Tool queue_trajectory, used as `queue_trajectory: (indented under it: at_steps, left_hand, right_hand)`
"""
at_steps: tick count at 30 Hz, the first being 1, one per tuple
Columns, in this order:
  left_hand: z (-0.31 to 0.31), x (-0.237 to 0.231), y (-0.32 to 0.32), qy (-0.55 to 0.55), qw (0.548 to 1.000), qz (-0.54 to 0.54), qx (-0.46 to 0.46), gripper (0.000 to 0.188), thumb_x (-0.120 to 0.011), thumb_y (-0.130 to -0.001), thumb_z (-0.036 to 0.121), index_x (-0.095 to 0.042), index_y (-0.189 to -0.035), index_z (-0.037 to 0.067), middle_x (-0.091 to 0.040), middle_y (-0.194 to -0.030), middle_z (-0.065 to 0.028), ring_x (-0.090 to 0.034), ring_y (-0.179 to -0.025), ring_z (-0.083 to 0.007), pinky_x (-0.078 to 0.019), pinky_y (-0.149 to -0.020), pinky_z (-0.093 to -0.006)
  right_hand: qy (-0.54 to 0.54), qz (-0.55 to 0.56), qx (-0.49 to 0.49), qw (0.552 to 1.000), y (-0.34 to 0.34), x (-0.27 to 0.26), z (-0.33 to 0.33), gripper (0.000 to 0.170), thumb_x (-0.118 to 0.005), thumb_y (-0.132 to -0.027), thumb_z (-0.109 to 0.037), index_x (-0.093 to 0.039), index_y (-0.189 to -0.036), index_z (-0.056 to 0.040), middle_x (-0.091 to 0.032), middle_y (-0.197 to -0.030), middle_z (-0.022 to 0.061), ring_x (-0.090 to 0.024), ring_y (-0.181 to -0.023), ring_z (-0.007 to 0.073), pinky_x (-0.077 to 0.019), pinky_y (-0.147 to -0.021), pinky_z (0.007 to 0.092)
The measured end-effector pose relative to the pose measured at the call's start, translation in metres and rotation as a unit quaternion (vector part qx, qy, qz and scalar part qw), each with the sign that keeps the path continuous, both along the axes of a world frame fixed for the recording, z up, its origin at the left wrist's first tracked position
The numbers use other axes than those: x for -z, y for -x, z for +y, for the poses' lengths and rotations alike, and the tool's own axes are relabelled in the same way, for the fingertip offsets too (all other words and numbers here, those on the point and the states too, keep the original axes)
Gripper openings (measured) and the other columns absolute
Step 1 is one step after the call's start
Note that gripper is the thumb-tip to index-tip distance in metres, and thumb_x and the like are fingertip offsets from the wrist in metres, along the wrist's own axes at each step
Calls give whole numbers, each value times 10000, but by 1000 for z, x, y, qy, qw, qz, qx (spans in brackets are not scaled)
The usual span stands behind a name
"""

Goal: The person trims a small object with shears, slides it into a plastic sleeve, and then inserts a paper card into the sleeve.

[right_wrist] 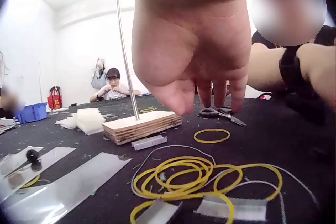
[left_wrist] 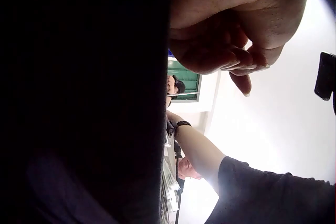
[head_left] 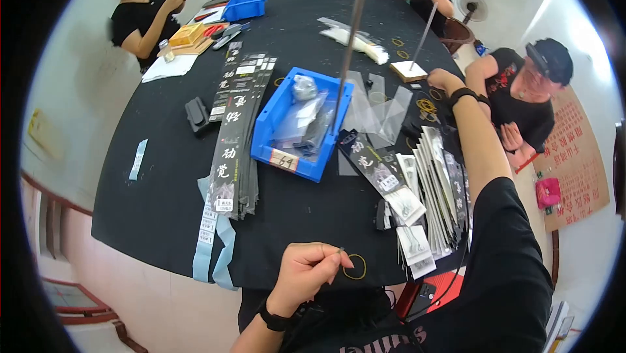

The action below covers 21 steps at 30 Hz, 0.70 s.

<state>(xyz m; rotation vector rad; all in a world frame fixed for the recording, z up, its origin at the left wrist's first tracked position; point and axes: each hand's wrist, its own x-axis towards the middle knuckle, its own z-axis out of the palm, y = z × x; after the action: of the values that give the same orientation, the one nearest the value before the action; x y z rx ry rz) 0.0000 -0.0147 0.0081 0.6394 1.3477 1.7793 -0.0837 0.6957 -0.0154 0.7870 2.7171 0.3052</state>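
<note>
In the head view, my left hand [head_left: 306, 275] is at the near table edge, thumb and forefinger pinched on a small dark bit. A yellow rubber band [head_left: 355, 277] loops beside those fingertips. The left wrist view shows the left hand [left_wrist: 239, 35] with curled fingers, what they hold being hidden. My right arm stretches across the table, and the right hand [head_left: 445, 80] is beside a wooden base [head_left: 408, 72] with an upright rod. In the right wrist view, the right hand [right_wrist: 194, 56] points its fingers down, the tips overlapping dark scissors [right_wrist: 226, 115] lying on the table.
A blue bin [head_left: 264, 132] with bagged parts stands mid-table, a second rod rising by it. Printed black packages [head_left: 231, 138] lie left, white-carded packs [head_left: 433, 190] right. Yellow rubber bands [right_wrist: 173, 179] and short metal strips [right_wrist: 231, 208] lie near the right hand. A person [head_left: 528, 85] sits close by.
</note>
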Motion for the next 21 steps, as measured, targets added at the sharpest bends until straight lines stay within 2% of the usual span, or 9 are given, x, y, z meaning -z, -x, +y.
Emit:
queue_trajectory:
  at_steps: [2,4,7,9,12,13,17,20,21]
  left_hand:
    - [3,-5,-1,-23,1000,16,3,210,-571,-931,47,-715,-818,-56,-594,-607,-16,-475,-509,-44,-361,-495,-212]
    - [3,-8,1,-14,1000,12,9,204,-574,-926,44,-721,-817,-45,-598,-602,-11,-473,-504,-41,-359,-488,-214]
    - [3,-5,0,-18,1000,0,13,202,-573,-925,43,-722,-822,-47,-598,-604,-15,-474,-503,-46,-353,-484,-219]
    - [3,-2,0,-30,999,5,13,197,-575,-922,41,-724,-829,-48,-594,-601,-16,-471,-501,-50,-348,-481,-222]
    - [3,-5,0,-23,1000,14,11,193,-574,-920,38,-725,-834,-48,-595,-610,-19,-465,-497,-54,-346,-481,-222]
    - [3,-6,0,-22,1000,15,11,193,-574,-920,38,-725,-834,-48,-595,-610,-19,-465,-497,-54,-346,-481,-222]
    - [2,-2,0,-23,1000,2,13,185,-587,-933,52,-734,-859,-32,-600,-620,-3,-470,-515,-38,-351,-487,-207]
    - [3,-1,0,-29,1000,1,11,175,-600,-944,62,-744,-881,-16,-602,-625,12,-477,-529,-21,-358,-491,-195]
    - [3,-1,0,-28,1000,3,10,176,-601,-945,66,-744,-882,-15,-602,-624,13,-479,-532,-21,-359,-492,-195]
  right_hand:
    - [77,95,121,985,-14,-30,-60,430,-607,-799,-240,-698,-1148,-6,-653,-1234,233,-624,-1170,386,-492,-972,436]
    - [122,136,123,975,-18,-26,-63,413,-634,-803,-260,-708,-1112,3,-682,-1160,235,-659,-1103,364,-508,-942,434]
    - [90,189,142,967,-20,-29,-75,383,-652,-807,-261,-715,-1076,4,-683,-1145,243,-660,-1096,368,-520,-926,443]
    - [-47,195,148,969,-21,-28,-74,352,-686,-798,-247,-709,-1022,24,-682,-1143,242,-658,-1094,376,-533,-910,439]
    - [4,253,198,947,-30,-32,-86,342,-754,-779,-251,-712,-973,28,-686,-1127,244,-666,-1072,369,-544,-889,430]
    - [-32,332,209,919,-35,-28,-96,344,-810,-767,-284,-727,-919,13,-707,-1073,229,-681,-1044,355,-545,-888,418]
    - [-51,361,215,906,-39,-18,-80,361,-833,-764,-333,-726,-889,-12,-718,-1045,207,-683,-1051,337,-542,-902,419]
    - [6,258,281,924,-31,-14,-52,376,-820,-787,-364,-699,-847,-13,-735,-961,169,-714,-963,297,-553,-841,383]
    - [43,213,316,924,-27,-12,-43,385,-812,-799,-383,-687,-819,-20,-727,-888,138,-708,-865,267,-545,-777,367]
